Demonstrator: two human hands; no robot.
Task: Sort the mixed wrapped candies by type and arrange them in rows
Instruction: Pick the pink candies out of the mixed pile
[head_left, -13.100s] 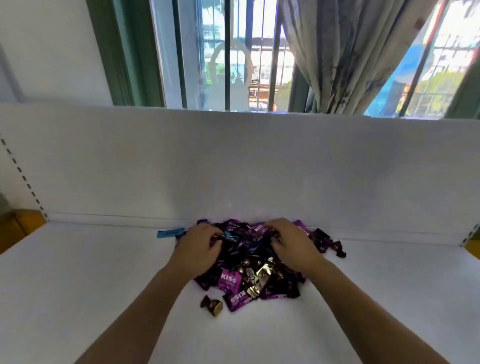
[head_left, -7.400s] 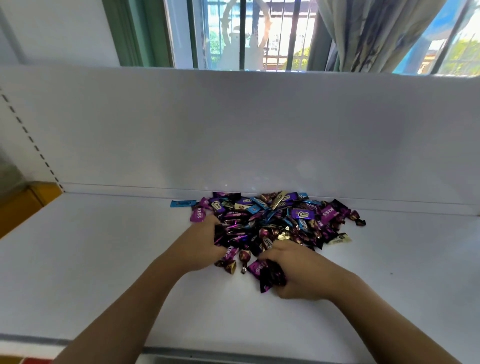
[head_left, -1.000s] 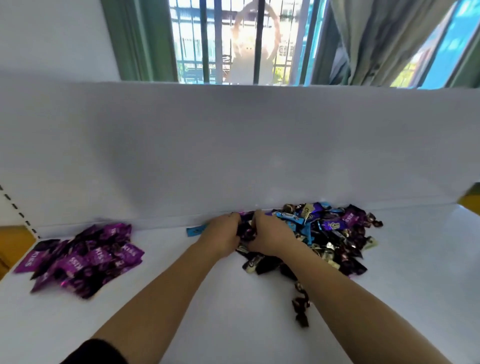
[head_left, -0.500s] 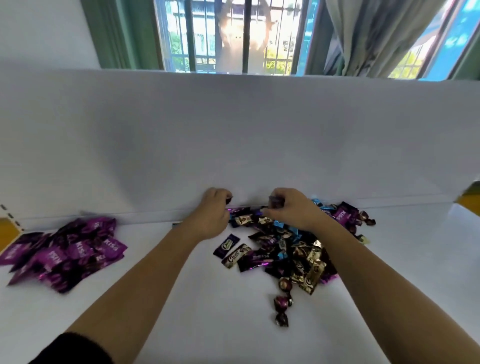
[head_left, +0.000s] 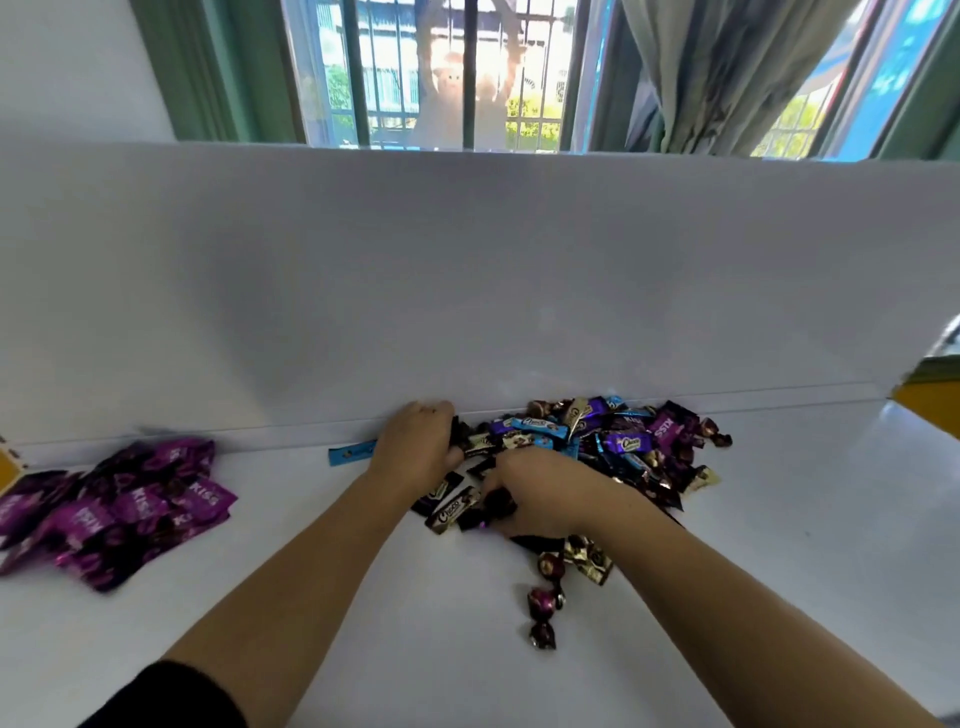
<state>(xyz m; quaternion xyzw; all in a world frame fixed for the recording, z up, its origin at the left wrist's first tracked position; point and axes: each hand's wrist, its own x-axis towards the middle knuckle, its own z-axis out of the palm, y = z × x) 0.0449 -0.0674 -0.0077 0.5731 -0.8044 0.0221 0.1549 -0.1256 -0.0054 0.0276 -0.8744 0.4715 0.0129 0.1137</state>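
Observation:
A mixed pile of wrapped candies (head_left: 613, 447) in blue, purple, dark and gold wrappers lies against the white back panel. My left hand (head_left: 415, 447) rests at the pile's left edge, fingers curled down onto dark wrappers. My right hand (head_left: 540, 493) is at the pile's near left side, fingers curled round a dark purple candy (head_left: 493, 506). A separate heap of purple Kiss candies (head_left: 119, 504) lies far left. Dark Choco bars (head_left: 452, 506) lie between my hands. Round twist-wrapped candies (head_left: 545, 603) trail toward me.
A lone blue candy (head_left: 350, 453) lies just left of my left hand. The white table (head_left: 779, 571) ends at an upright white back panel (head_left: 467, 286). Yellow edges show at the far right (head_left: 930, 405) and far left. A barred window and curtain stand behind.
Both hands dropped from the back edge into the pile. My right hand moved nearer and left and now holds a dark candy. The view shifted slightly.

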